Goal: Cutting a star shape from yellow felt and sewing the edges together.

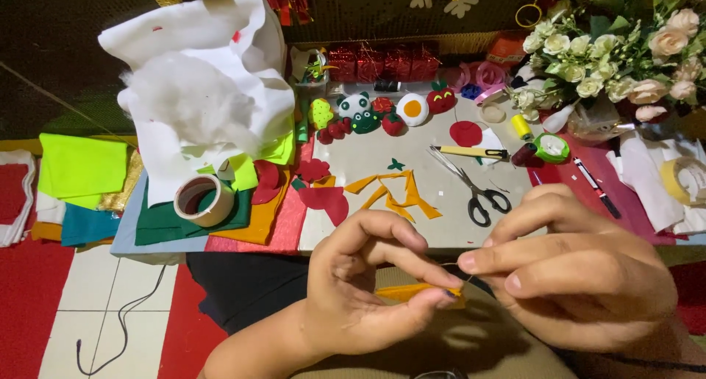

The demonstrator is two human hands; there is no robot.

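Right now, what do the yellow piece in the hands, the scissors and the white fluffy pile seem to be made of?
The yellow piece, pinched by the left hand, looks like matte felt: soft edge, no shine, like the yellow scraps on the board. The scissors show shiny metal blades with black, probably plastic, handles. The white fluffy pile looks like wispy stuffing fibre.

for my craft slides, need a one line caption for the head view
Left hand pinches a yellow felt piece while the right hand works a thread, above scissors.
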